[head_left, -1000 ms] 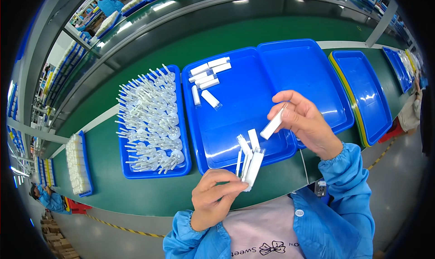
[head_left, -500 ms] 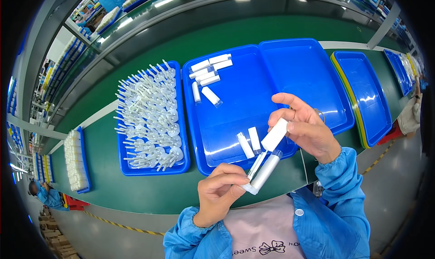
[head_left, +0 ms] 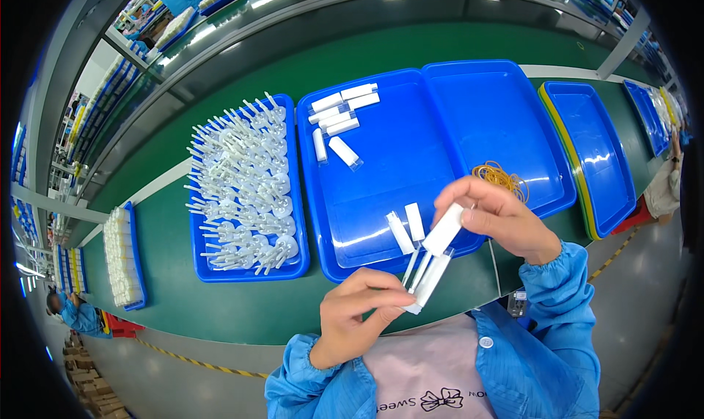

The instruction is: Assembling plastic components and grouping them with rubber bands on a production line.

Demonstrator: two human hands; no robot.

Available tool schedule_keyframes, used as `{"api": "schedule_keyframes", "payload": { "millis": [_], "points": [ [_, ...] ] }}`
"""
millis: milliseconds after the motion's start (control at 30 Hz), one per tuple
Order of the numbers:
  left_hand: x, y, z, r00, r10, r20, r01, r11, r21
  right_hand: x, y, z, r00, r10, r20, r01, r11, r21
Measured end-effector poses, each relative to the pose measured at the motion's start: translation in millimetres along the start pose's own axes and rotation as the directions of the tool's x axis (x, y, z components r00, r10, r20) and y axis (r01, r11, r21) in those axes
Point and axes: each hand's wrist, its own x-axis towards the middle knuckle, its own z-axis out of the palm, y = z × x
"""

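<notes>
My left hand (head_left: 356, 313), at the table's near edge, pinches the bottom of a two-part piece: a white tube with a clear sleeve (head_left: 434, 278) and a thin clear rod (head_left: 412, 263) next to it. My right hand (head_left: 510, 227) grips a white cylindrical cap (head_left: 444, 230) between thumb and fingers. That cap is tilted over the upper end of the piece; whether a rod enters it I cannot tell. Two loose white tubes with clear ends (head_left: 400, 234) lie just beyond, in the front of a blue tray (head_left: 381, 173). Several similar tubes (head_left: 345, 153) lie at its back left.
A blue tray (head_left: 300, 217) on the left is heaped with white stemmed parts (head_left: 246, 192). Yellow rubber bands (head_left: 501, 181) lie in the right blue tray (head_left: 484, 111). Stacked trays (head_left: 590, 148) stand further right. White tubes fill a tray (head_left: 122, 254) at far left.
My right hand has come down slightly and its raised fingers have curled in around the cap. The rubber bands behind it now show. My left hand keeps its pinch.
</notes>
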Motion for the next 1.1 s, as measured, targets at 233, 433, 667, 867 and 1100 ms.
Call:
{"api": "schedule_keyframes", "payload": {
  "millis": [233, 433, 667, 867, 1100],
  "points": [
    [-4.6, -1.8, -5.8, 0.973, 0.146, 0.181, -0.172, 0.975, 0.14, -13.8, -2.4, -4.5, 0.994, -0.023, 0.111, 0.061, 0.934, -0.351],
    [-15.6, 1.9, -14.6, 0.953, 0.126, 0.276, -0.146, 0.988, 0.054, -17.6, -18.6, 6.5, 0.958, -0.063, 0.28, 0.224, 0.775, -0.591],
    [-26.9, 11.3, -16.6, 0.938, 0.211, 0.274, -0.235, 0.97, 0.059, -27.4, -3.0, 17.7, 0.966, -0.029, 0.255, 0.125, 0.921, -0.37],
    [-42.6, 13.3, -8.4, 0.973, 0.22, 0.065, -0.228, 0.959, 0.168, -26.1, -3.8, 32.9, 0.974, -0.078, 0.211, 0.174, 0.858, -0.484],
    [-41.1, 4.1, -2.0, 0.986, 0.164, -0.02, -0.156, 0.965, 0.212, -22.7, 9.5, 51.0, 0.958, -0.054, 0.28, 0.207, 0.807, -0.553]
  ]
}}
